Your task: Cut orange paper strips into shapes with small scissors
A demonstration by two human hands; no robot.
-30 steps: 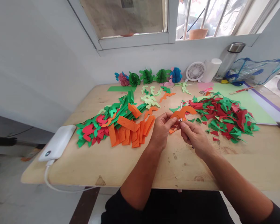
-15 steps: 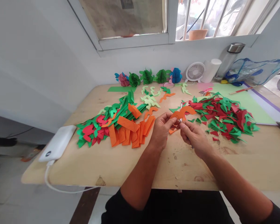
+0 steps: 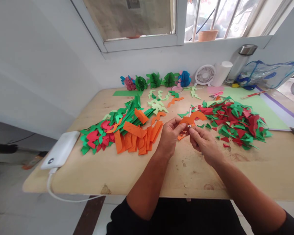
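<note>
One orange cutout (image 3: 197, 115) is pinched by left hand (image 3: 171, 134), half-hidden tool (image 3: 189, 126) by right hand (image 3: 204, 141); paper figures (image 3: 154, 80) are set along far edge of tabletop (image 3: 100, 176), beneath window (image 3: 139, 19)

Five folded-paper figures (image 3: 154, 80) stand at the upper centre of the frame: three green, one pink-and-blue, one blue-and-pink. Toward the upper right are one fan (image 3: 205, 75), one bottle (image 3: 239, 63), one clear bag (image 3: 269, 75) and one pot (image 3: 208, 36). Elsewhere: one left hand (image 3: 169, 137), one right hand (image 3: 204, 140), one power bank (image 3: 60, 150), and orange strips (image 3: 134, 130) overlapping too much to count.
</note>
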